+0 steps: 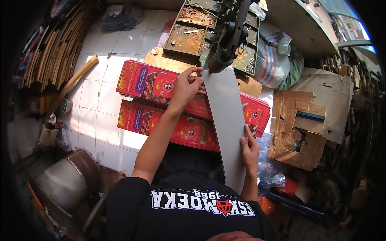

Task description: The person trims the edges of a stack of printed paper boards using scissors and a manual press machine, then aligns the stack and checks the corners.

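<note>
Grey panel (pixel 226 120) sits with its far end beneath the dark machine (pixel 228 44), left hand (pixel 185 89) and right hand (pixel 250 152) pinching opposite edges, seemingly for steadiness.

You're in a cluttered workshop: a dark metal machine (pixel 227 44) near one o'clock, a compartmented parts tray (pixel 183 47) at twelve, stacked brown sheets (pixel 51 54) at ten.
</note>
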